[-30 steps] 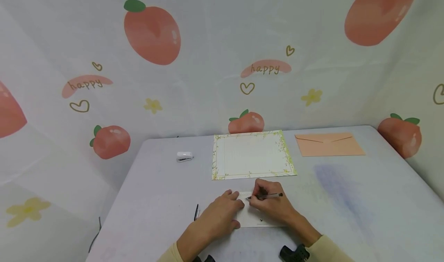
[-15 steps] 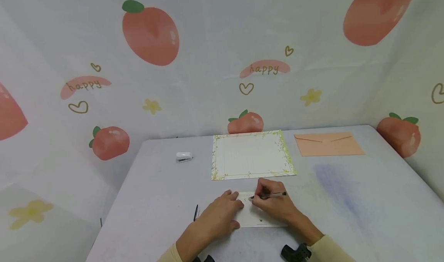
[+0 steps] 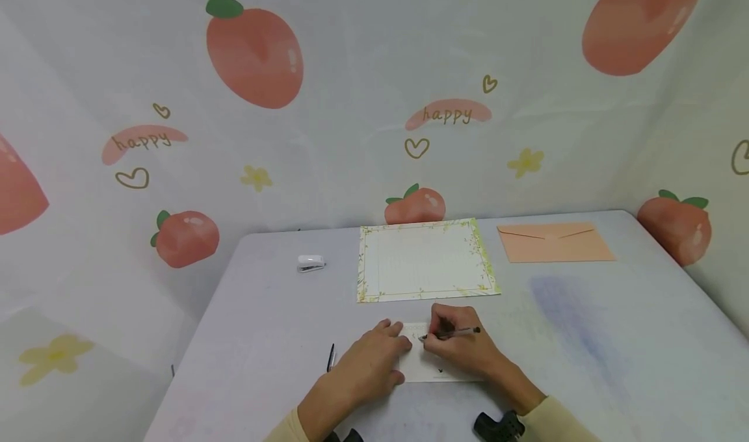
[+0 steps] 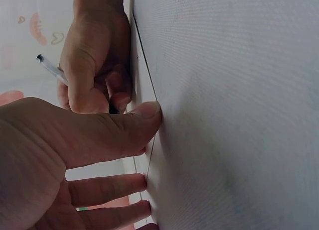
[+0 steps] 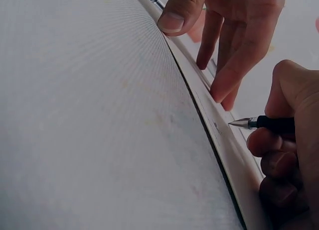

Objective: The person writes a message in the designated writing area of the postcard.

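A small white card (image 3: 418,367) lies on the table in the head view, with a small dark mark near its lower edge. My left hand (image 3: 374,364) rests on the card's left side, thumb and fingertips pressing it down, as the left wrist view also shows. My right hand (image 3: 465,351) pinches a pen (image 3: 466,331) with a clear barrel and black grip. In the right wrist view the pen's tip (image 5: 238,123) is at the card's surface, near the left fingertips. Part of the card is hidden under both hands.
Behind the card lies a sheet of paper (image 3: 427,263) with a yellow-green floral border. To its right is a peach envelope (image 3: 556,244). A small white stapler (image 3: 311,263) sits at the back left. A slim pen-like thing (image 3: 331,357) lies left of my left hand.
My right hand and the pen have moved slightly right, then a little down over the card. The left hand has kept its place.
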